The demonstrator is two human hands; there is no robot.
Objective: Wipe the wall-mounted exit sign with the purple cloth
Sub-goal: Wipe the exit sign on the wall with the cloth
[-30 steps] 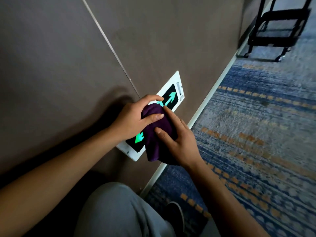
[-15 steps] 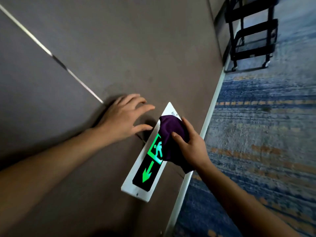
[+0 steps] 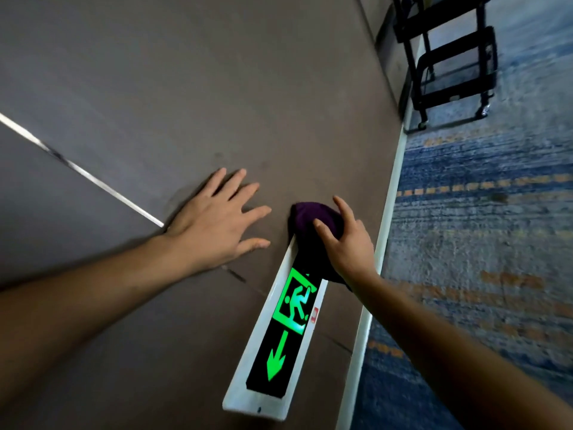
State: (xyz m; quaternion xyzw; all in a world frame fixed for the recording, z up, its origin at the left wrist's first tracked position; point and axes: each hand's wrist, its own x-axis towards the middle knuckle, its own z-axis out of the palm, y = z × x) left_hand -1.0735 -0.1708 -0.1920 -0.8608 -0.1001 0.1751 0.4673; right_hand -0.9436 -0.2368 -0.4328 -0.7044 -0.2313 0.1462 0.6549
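Right hand [image 3: 347, 243] presses the purple cloth [image 3: 313, 223] against the far end of the exit sign [image 3: 279, 346]. Fingers [image 3: 324, 231] are spread over the bunched cloth and hold it to the sign face; thumb side is hidden, so a full clamp can't be confirmed, but the cloth is pinned under the palm. A bit of cloth hangs out below the wrist, at the sign's edge nearest the skirting.

Left hand [image 3: 214, 221] lies flat on the wall [image 3: 217, 88], fingers splayed apart, holding nothing. It sits just beside the sign's far end, not touching sign or cloth.

Sign is mounted low on the brown wall, just above the white skirting [image 3: 384, 243]. White frame, black face. The lit green running-man pictogram and 1 green arrow are uncovered on the near part; the far part is under the cloth.

A metal strip [image 3: 80, 169] runs across the wall and ends behind the left wrist. Blue patterned carpet [image 3: 480, 243] on the right. A black wheeled cart [image 3: 449, 63] stands further along the wall.
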